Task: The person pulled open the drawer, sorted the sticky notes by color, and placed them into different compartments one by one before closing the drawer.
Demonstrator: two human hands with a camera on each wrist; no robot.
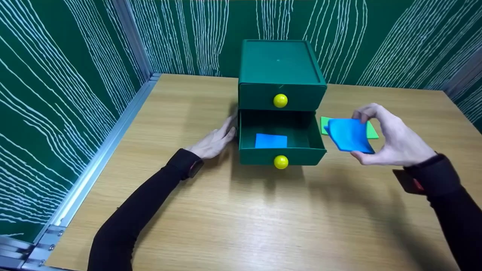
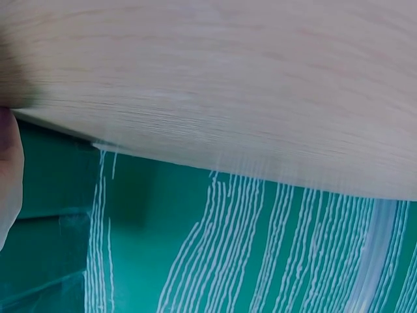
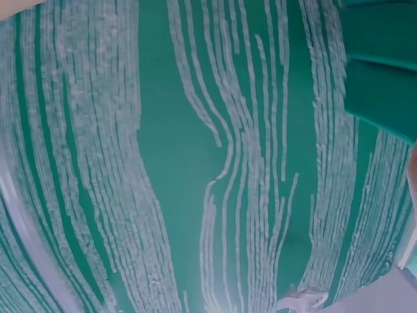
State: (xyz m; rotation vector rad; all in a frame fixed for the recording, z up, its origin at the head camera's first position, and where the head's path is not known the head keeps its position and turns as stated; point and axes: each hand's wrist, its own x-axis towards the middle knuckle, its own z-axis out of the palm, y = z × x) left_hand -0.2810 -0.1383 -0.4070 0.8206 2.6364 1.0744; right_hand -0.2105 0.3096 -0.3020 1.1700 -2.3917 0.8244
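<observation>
A green two-drawer unit (image 1: 280,62) with yellow round knobs stands on the table; its lower drawer (image 1: 260,157) is pulled out. A flat blue paper square (image 1: 271,141) lies inside that drawer. To the right of the unit, my right hand (image 1: 391,139) pinches a bent blue paper square (image 1: 348,133) between thumb and fingers, above the table. Partly hidden behind it, a green paper square (image 1: 372,131) lies on the tabletop. My left hand (image 1: 214,141) rests against the unit's left side, fingers extended, their tips hidden. Only a bit of a finger (image 3: 413,179) shows in the right wrist view.
The wooden table (image 1: 263,222) runs up to green walls (image 1: 169,37) with white wavy lines behind and at the sides. A metal frame rail (image 1: 101,162) borders the table's left edge. The upper drawer (image 1: 256,97) is closed.
</observation>
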